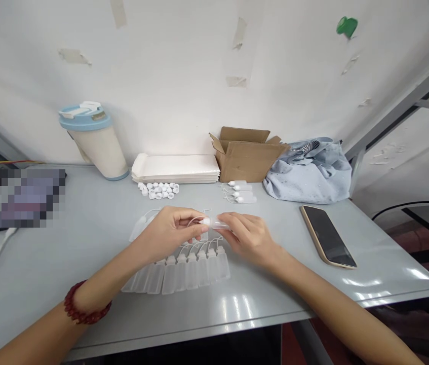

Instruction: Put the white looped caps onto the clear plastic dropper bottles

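A small translucent squeeze bottle point(219, 224) lies sideways between my two hands above the table. My right hand point(250, 234) is closed around its body. At its neck, my left hand point(172, 228) pinches the white cap point(206, 222), and a thin strap curves back over those fingers. Below my hands, a row of similar bottles point(191, 271) lies side by side, each with a strap at its top. More bottles point(138, 229) lie behind my left hand, partly hidden by it.
Loose white caps point(159, 190) sit in front of a white stack point(178, 167). Several capped bottles point(242, 192) lie before an open cardboard box point(248, 159). A tumbler point(96, 142) stands back left, blue cloth point(309, 175) back right. Phones point(328, 235) lie at both sides.
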A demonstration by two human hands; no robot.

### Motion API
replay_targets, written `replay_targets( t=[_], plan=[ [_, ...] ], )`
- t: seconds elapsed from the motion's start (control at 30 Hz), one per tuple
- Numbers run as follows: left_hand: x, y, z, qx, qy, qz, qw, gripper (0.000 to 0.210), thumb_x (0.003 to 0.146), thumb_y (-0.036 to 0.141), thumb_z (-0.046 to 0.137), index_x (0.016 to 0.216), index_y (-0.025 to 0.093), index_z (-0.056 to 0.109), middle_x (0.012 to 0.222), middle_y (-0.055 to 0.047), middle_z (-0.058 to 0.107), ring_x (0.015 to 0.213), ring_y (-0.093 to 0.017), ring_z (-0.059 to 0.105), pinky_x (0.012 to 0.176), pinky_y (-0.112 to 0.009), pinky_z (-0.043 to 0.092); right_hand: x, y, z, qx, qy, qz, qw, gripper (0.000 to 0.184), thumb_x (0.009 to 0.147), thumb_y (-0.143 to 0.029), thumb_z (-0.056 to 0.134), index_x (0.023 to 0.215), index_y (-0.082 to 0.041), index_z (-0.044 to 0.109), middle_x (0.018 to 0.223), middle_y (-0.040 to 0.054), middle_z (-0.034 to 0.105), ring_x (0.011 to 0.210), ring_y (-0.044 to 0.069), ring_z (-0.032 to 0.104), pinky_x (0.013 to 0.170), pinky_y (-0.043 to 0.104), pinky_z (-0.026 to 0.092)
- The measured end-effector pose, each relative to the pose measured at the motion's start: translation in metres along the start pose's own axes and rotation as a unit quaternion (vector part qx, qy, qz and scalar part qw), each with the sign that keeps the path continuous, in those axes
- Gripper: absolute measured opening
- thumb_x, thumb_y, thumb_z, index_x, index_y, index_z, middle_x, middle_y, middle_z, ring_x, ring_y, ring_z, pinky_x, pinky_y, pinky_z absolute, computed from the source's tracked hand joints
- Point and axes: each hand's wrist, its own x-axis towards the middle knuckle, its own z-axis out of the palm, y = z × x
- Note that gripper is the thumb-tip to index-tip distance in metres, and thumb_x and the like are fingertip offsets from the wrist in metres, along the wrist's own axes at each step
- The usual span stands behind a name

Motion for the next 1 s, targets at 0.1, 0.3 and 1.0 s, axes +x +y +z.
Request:
replay_targets(
  t=[0.1, 0.3, 1.0],
  plan=[
    [0.0004, -0.0001, -0.0005, 0.004, 0.007, -0.009, 1.000, 0.018, 0.078, 0.036, 0.064, 0.085, 0.021, 0.070, 0.067, 0.003, 0.064, 0.060, -0.011, 0.056, 0.056, -0.020, 0.047, -0.0002, 0.0008, 0.0014, 0.015, -0.007, 0.016, 1.000, 0.014, 0.093, -0.023, 0.050, 0.090, -0.011, 0.057, 0.068, 0.0033, 0.066, 0.054, 0.012, 0.057, 0.049, 0.023, 0.039],
    [0.0044, -0.0040, -0.0003, 0.016, -0.021, -0.058, 0.998, 0.040, 0.085, 0.050, 0.050, 0.070, 0.016, 0.065, 0.064, 0.000, 0.063, 0.053, -0.011, 0.056, 0.054, -0.022, 0.045, -0.0007, 0.0016, 0.0029, 0.027, -0.005, 0.013, 1.000, 0.010, 0.092, -0.021, 0.051, 0.094, -0.013, 0.056, 0.073, 0.0043, 0.068, 0.059, 0.012, 0.060, 0.051, 0.022, 0.040],
    [0.0012, -0.0040, 0.0040, -0.016, -0.006, 0.006, 1.000, 0.034, 0.086, 0.047, 0.051, 0.078, 0.017, 0.066, 0.073, -0.001, 0.065, 0.061, -0.012, 0.059, 0.059, -0.024, 0.050, 0.0008, -0.0032, -0.0015, 0.153, 0.004, 0.079, 0.985, 0.013, 0.090, -0.021, 0.055, 0.101, -0.014, 0.055, 0.080, 0.0060, 0.064, 0.066, 0.013, 0.058, 0.053, 0.021, 0.044]
  ],
)
